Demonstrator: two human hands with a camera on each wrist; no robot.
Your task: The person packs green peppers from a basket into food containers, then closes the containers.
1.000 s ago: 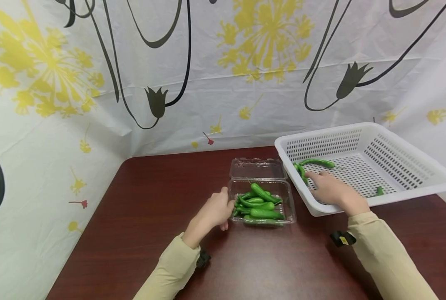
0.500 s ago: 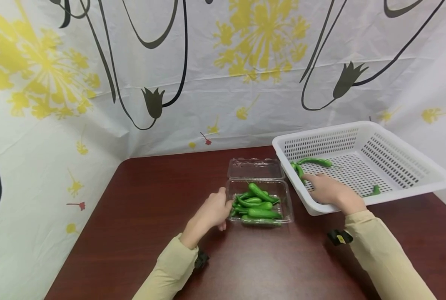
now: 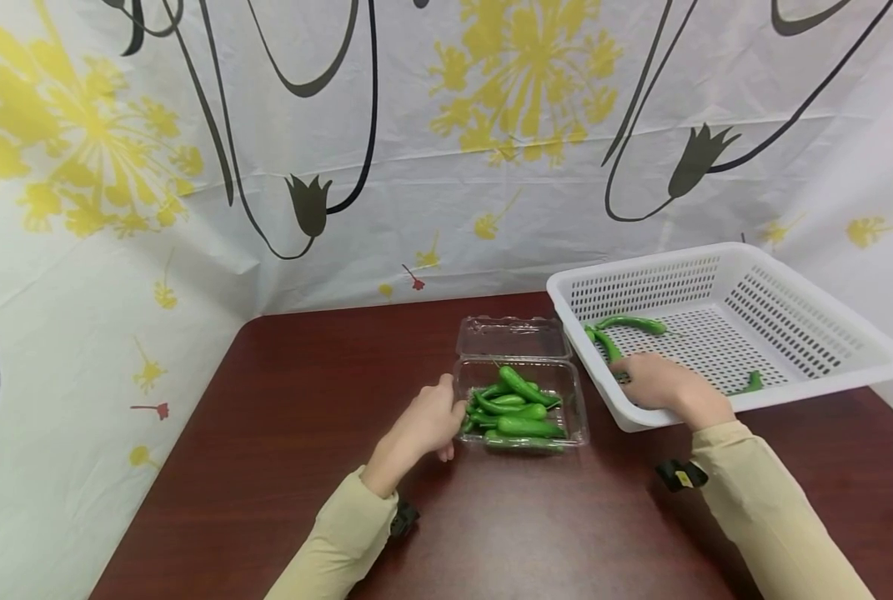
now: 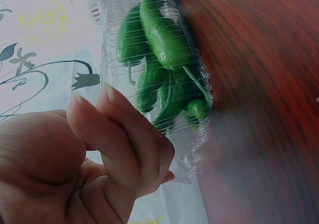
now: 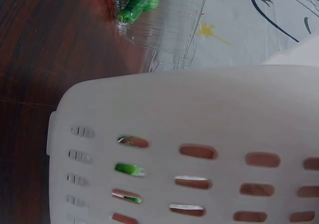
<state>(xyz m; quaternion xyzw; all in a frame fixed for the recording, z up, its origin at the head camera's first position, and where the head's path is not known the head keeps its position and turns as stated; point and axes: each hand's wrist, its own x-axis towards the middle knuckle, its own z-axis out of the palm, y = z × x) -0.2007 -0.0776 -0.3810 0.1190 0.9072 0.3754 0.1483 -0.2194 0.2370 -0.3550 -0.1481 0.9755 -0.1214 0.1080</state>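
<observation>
My left hand (image 3: 423, 421) is at the left side of an open clear plastic clamshell box (image 3: 577, 400), its fingers loosely curled. In the left wrist view its fingers (image 4: 117, 142) lie in front of the box wall, with nothing visible between them. Several green peppers (image 3: 524, 427) lie heaped in the box. My right hand (image 3: 659, 383) reaches over the near wall of a white slotted basket (image 3: 829, 387). Its fingers are bent down onto a green pepper (image 3: 609, 343) at the basket's left side; the fingertips are hidden. Through the basket slots the right wrist view shows bits of skin and green.
Another green pepper (image 3: 634, 323) lies further back in the basket, and one (image 3: 752, 382) near its front wall. The box's hinged lid (image 3: 514, 337) lies folded back. All stand on a dark red wooden table (image 3: 326, 400). A patterned white cloth (image 3: 416, 167) hangs behind.
My right hand's forefinger, pointing at the pepper before, has bent down over it, and that pepper has shifted slightly right. My left hand, the box and the basket keep their places.
</observation>
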